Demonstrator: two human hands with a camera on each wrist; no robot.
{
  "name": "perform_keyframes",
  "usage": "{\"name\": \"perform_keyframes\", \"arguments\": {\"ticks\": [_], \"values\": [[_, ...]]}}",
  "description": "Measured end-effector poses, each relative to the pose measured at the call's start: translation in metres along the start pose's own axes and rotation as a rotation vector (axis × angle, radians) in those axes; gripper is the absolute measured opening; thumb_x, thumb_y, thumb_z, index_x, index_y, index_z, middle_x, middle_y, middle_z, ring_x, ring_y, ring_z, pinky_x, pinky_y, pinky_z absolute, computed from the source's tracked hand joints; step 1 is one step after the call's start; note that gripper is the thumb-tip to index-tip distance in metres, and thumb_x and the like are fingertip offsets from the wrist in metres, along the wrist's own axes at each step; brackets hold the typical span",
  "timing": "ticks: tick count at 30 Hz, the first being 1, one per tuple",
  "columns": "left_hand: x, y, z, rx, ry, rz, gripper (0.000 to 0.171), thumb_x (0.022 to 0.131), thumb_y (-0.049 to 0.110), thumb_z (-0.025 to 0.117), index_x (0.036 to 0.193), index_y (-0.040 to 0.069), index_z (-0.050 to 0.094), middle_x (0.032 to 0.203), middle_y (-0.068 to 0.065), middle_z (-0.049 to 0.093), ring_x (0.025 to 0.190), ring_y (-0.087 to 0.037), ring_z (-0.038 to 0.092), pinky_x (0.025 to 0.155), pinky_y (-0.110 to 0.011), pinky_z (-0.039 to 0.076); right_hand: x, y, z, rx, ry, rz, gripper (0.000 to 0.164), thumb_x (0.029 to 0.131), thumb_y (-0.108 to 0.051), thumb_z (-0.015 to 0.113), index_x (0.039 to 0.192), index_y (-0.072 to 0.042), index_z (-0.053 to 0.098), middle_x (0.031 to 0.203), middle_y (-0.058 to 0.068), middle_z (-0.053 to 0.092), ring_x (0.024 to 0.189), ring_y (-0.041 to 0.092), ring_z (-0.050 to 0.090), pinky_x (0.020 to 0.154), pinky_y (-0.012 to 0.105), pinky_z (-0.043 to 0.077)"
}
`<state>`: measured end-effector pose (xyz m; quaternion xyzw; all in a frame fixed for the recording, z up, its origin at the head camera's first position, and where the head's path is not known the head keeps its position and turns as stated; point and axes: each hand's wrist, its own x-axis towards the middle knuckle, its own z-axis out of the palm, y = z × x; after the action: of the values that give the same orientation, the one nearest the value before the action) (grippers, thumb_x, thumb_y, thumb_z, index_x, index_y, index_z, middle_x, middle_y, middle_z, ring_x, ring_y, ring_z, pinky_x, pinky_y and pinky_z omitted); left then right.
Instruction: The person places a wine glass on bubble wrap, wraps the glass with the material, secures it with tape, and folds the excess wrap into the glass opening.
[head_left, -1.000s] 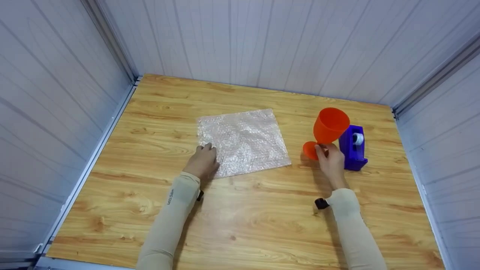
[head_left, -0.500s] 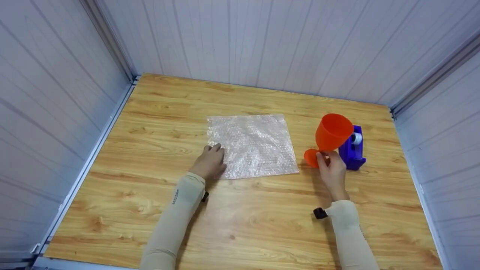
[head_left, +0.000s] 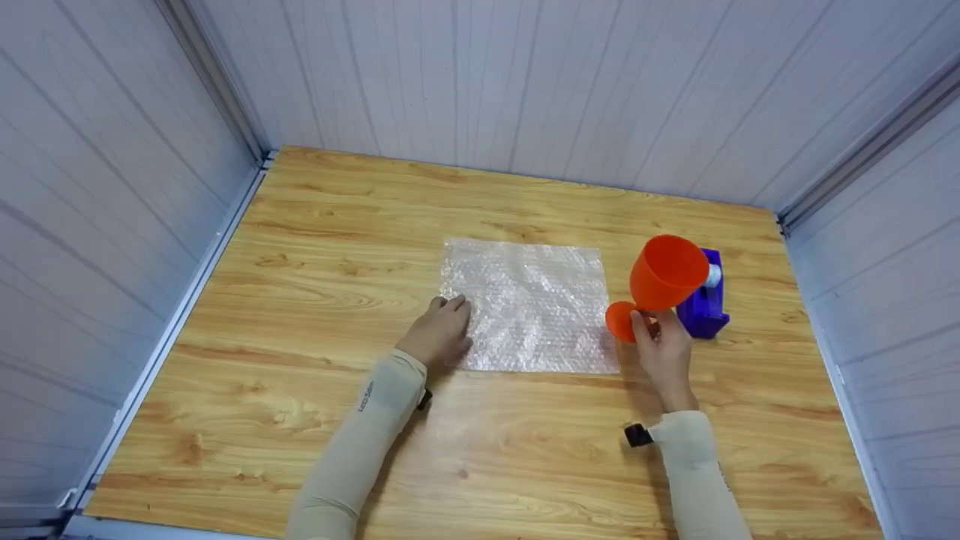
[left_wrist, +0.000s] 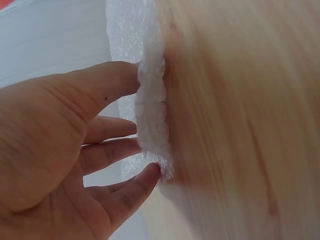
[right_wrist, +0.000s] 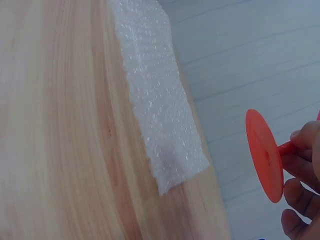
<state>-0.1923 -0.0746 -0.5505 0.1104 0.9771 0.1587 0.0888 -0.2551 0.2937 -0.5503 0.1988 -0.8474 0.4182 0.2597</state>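
In the head view my left hand [head_left: 441, 330] rests at the left edge of a bubble wrap sheet [head_left: 536, 307] lying on the wooden table. The left wrist view shows the thumb and fingers fairly straight and spaced apart, their tips touching the wrap's bunched edge [left_wrist: 152, 110]. My right hand [head_left: 664, 352] pinches the stem of an orange goblet [head_left: 667, 274], held tilted right of the wrap with its mouth facing up and toward me. The goblet's round foot [right_wrist: 264, 155] shows in the right wrist view; its bowl is out of that view.
Just behind the goblet, a blue tape dispenser [head_left: 703, 307] with a white roll stands on the table [head_left: 480, 442], partly covered by the bowl. Pale panel walls [head_left: 450, 82] border the table at the back and both sides.
My left hand has slid the bubble wrap to the right and slightly toward me, turning it a little clockwise. The right hand has lowered slightly toward me with the goblet.
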Motion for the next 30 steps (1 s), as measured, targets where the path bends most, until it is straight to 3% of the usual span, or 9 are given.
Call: {"name": "perform_keyframes", "arguments": {"ticks": [6, 11, 15, 23, 30], "values": [[0.001, 0.014, 0.006, 0.025, 0.002, 0.044, 0.061, 0.093, 0.024, 0.069, 0.141, -0.007, 0.048, 0.148, -0.023, 0.044, 0.131, -0.045, 0.042, 0.110, -0.049, 0.036, -0.002, -0.001, -0.003, 0.002, -0.001, -0.003, 0.011, 0.091, 0.000, 0.070, 0.100, 0.003, 0.064, 0.084, 0.013, 0.063, 0.065, 0.017, 0.049, 0.060, 0.018, 0.038], [0.001, 0.023, 0.011, 0.014, -0.016, 0.036, 0.063, 0.092, 0.029, 0.071, 0.141, -0.005, 0.049, 0.150, -0.021, 0.042, 0.131, -0.045, 0.041, 0.104, -0.050, 0.044, -0.004, -0.002, -0.004, 0.011, 0.014, -0.016, 0.013, 0.090, 0.002, 0.069, 0.101, 0.003, 0.064, 0.084, 0.013, 0.064, 0.065, 0.018, 0.050, 0.061, 0.016, 0.038], [0.000, 0.028, 0.014, 0.021, 0.006, 0.052, 0.062, 0.091, 0.030, 0.072, 0.139, -0.004, 0.052, 0.149, -0.020, 0.044, 0.130, -0.043, 0.043, 0.098, -0.050, 0.049, -0.006, -0.003, -0.005, 0.002, 0.016, 0.000, 0.012, 0.091, 0.002, 0.069, 0.101, 0.004, 0.064, 0.082, 0.013, 0.062, 0.064, 0.017, 0.049, 0.060, 0.018, 0.038], [-0.005, 0.029, 0.017, 0.007, 0.086, 0.078, 0.050, 0.089, 0.028, 0.072, 0.124, -0.006, 0.062, 0.142, -0.021, 0.051, 0.125, -0.041, 0.050, 0.097, -0.048, 0.050, -0.007, -0.012, -0.009, 0.017, -0.007, 0.044, 0.010, 0.093, -0.003, 0.069, 0.102, 0.000, 0.065, 0.082, 0.008, 0.061, 0.065, 0.013, 0.047, 0.061, 0.019, 0.037], [-0.010, 0.025, 0.018, -0.044, 0.135, 0.080, 0.037, 0.096, 0.024, 0.064, 0.118, -0.006, 0.064, 0.138, -0.022, 0.054, 0.126, -0.040, 0.050, 0.105, -0.045, 0.044, -0.007, -0.021, -0.005, 0.027, 0.013, -0.009, 0.009, 0.087, 0.003, 0.073, 0.095, 0.001, 0.069, 0.077, 0.008, 0.063, 0.061, 0.011, 0.045, 0.056, 0.016, 0.034]]}}
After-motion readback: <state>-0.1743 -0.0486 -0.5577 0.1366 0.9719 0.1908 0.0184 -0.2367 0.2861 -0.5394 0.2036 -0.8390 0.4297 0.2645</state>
